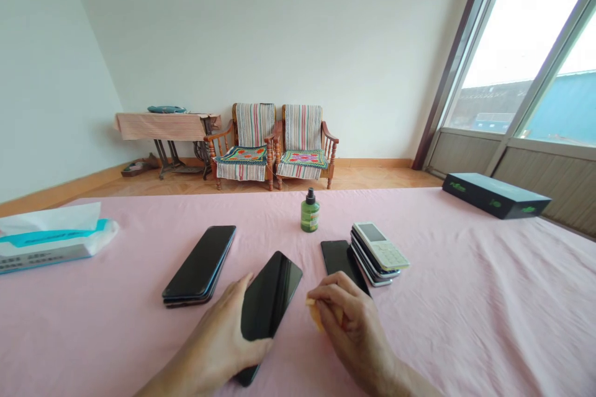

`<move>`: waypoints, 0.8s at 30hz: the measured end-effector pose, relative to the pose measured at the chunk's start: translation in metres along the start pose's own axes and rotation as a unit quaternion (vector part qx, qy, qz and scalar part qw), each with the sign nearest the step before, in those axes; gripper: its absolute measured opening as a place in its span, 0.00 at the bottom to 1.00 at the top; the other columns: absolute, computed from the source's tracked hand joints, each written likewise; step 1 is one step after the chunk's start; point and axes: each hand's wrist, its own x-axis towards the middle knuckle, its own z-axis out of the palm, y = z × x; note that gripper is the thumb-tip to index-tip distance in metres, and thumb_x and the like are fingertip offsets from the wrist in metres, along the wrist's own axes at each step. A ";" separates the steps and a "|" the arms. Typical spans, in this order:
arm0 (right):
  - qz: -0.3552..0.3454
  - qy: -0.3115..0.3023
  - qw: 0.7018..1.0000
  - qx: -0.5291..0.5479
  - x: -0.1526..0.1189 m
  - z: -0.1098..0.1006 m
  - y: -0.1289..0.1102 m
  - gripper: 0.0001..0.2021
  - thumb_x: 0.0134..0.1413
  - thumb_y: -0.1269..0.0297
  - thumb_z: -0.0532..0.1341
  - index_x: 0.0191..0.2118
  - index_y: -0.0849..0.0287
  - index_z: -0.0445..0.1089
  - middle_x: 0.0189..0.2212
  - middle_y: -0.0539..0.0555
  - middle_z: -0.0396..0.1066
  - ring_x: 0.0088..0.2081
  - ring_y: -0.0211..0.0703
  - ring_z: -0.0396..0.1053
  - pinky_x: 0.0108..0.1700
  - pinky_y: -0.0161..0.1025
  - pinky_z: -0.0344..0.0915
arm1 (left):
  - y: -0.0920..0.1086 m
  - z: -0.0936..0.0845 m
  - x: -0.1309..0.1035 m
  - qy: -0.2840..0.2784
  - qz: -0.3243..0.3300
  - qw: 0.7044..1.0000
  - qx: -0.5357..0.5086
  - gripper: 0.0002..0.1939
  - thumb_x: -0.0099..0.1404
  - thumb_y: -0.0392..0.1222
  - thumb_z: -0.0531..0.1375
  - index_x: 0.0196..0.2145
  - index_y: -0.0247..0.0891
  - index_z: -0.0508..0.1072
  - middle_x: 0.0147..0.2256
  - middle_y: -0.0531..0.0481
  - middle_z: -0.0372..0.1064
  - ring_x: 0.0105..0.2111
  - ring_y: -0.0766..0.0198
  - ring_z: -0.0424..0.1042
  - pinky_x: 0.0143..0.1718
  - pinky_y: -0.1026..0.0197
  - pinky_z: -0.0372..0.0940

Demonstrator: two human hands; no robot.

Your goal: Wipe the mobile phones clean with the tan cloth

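Take the green bottle [310,212] as your landmark. The black phone [269,304] is nearer you and left of it, gripped by your left hand [228,325]: fingers round the far-left edge, thumb across the lower screen, a hold that seems meant to steady it while baring most of the glass. Whether it touches the pink-covered desk [447,316], you cannot tell. Nearer you and just right of the bottle, your right hand [352,316] pinches a yellow cloth [316,316] between bunched fingertips, probably for control. The phone stack [200,263] left of the bottle and the keypad-topped pile [375,242] right of it likely leave your hands room between.
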 end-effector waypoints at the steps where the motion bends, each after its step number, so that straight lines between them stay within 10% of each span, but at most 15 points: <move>1: 0.000 -0.001 1.000 0.002 0.000 0.000 0.000 0.11 0.61 0.70 0.53 0.37 0.58 0.74 0.34 0.55 0.68 0.34 0.38 0.69 0.33 0.34 0.64 | -0.001 -0.002 0.000 -0.006 -0.009 1.000 0.005 0.48 0.41 0.38 0.68 0.62 0.38 0.59 0.61 0.37 0.58 0.61 0.41 0.56 0.62 0.44 0.50; 5: 0.008 -0.008 1.000 0.003 0.000 0.000 0.002 0.10 0.62 0.70 0.53 0.38 0.58 0.73 0.34 0.55 0.67 0.33 0.39 0.69 0.33 0.34 0.63 | -0.001 -0.020 -0.001 -0.082 -0.006 0.996 -0.016 0.57 0.43 0.37 0.69 0.67 0.40 0.46 0.62 0.39 0.56 0.60 0.43 0.58 0.60 0.47 0.54; 9: 0.015 -0.016 1.000 -0.001 -0.001 0.001 0.004 0.10 0.62 0.69 0.54 0.38 0.57 0.73 0.35 0.55 0.67 0.33 0.39 0.68 0.32 0.34 0.63 | 0.005 -0.037 -0.005 -0.168 0.077 0.981 -0.060 0.52 0.45 0.29 0.66 0.65 0.51 0.53 0.62 0.48 0.57 0.58 0.48 0.60 0.56 0.55 0.60; 15: 0.013 -0.019 1.000 0.003 -0.001 0.003 0.007 0.10 0.63 0.68 0.54 0.38 0.56 0.73 0.35 0.54 0.68 0.33 0.39 0.68 0.32 0.34 0.62 | 0.012 -0.014 -0.012 -0.143 -0.006 0.985 -0.101 0.50 0.44 0.25 0.64 0.64 0.44 0.55 0.47 0.47 0.66 0.31 0.65 0.68 0.29 0.66 0.65; 24: 0.019 -0.012 0.999 0.030 -0.004 0.004 0.016 0.07 0.63 0.67 0.56 0.39 0.55 0.73 0.36 0.54 0.67 0.34 0.39 0.69 0.34 0.34 0.66 | 0.018 0.001 -0.016 -0.118 0.080 0.988 -0.055 0.37 0.48 0.23 0.65 0.55 0.44 0.68 0.44 0.50 0.65 0.34 0.65 0.69 0.33 0.63 0.68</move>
